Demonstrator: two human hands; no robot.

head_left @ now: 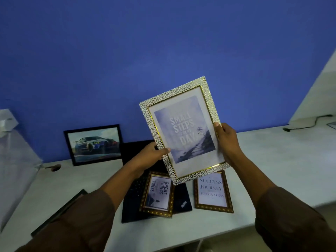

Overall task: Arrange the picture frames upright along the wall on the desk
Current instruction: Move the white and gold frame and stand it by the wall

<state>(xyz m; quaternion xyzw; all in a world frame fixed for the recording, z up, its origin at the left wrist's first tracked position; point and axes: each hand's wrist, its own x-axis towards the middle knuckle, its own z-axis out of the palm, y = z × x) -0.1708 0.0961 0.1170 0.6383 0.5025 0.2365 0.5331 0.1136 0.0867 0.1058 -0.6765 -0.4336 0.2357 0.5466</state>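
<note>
I hold a large white-and-gold pebbled frame (183,128) with a "Small Steps" print in the air above the desk, tilted to the left. My left hand (152,155) grips its lower left edge and my right hand (226,138) grips its right edge. A black frame with a car picture (93,144) leans upright against the blue wall at the left. Two small brown-gold frames lie flat: the "Great Things" frame (157,194) on a black laptop, and the "Success" frame (212,192) on the white desk (272,170).
The black laptop (131,197) lies closed under my arms, its far edge near the wall. Another dark frame (60,211) lies at the desk's left front. A cable hole (54,167) sits left of the car frame. A black cable (305,124) runs at the far right.
</note>
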